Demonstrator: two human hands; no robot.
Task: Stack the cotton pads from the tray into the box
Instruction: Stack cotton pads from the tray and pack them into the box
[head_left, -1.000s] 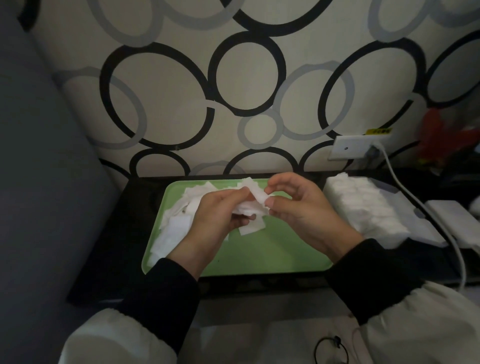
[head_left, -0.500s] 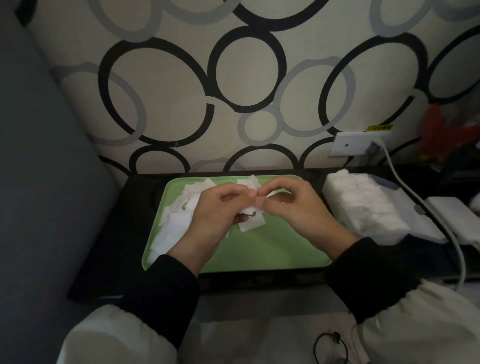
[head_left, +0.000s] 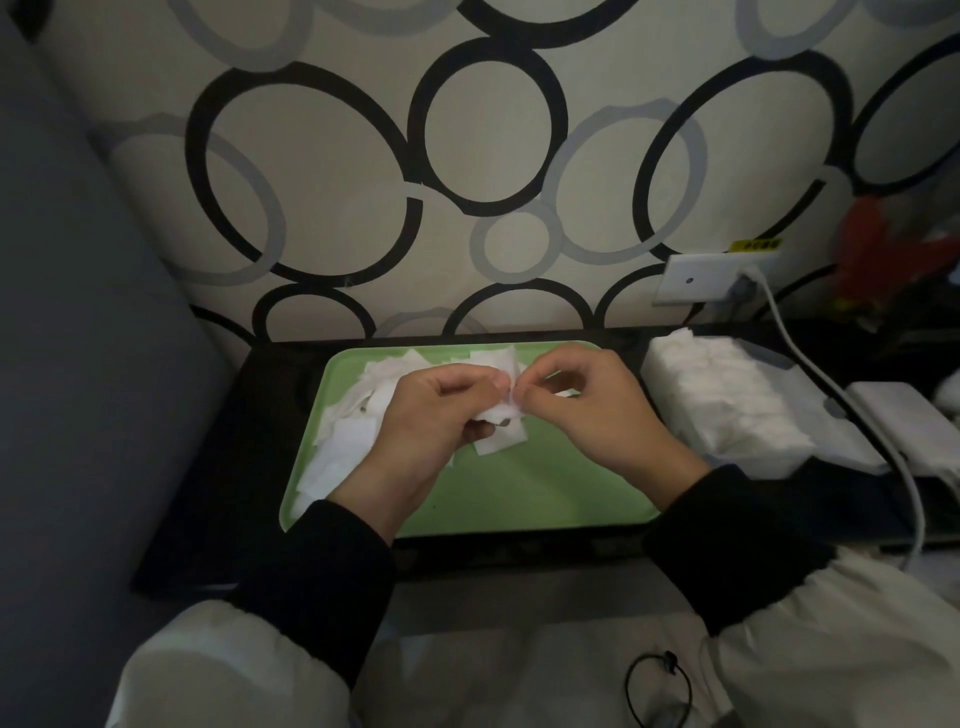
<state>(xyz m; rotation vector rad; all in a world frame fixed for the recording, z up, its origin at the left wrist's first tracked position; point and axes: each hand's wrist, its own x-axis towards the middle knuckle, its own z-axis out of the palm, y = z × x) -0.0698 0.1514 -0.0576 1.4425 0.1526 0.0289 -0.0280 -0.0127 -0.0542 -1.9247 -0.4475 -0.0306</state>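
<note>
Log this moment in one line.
left hand grips cotton pads | right hand pinches them | above green tray | box holds stacked pads

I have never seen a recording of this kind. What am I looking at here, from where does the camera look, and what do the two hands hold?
There is no machine here. A person works with bare hands, and the one camera sits on the person's head, looking forward and down. That is why you see both dark sleeves from above.

On the black table lies a green tray, with loose cotton pads heaped on its left side. To the right of the tray stands the box, with a neat stack of pads in it. A white cable runs past the box.

The left hand grips a few held pads above the tray. The right hand pinches their edge between thumb and finger.
</note>
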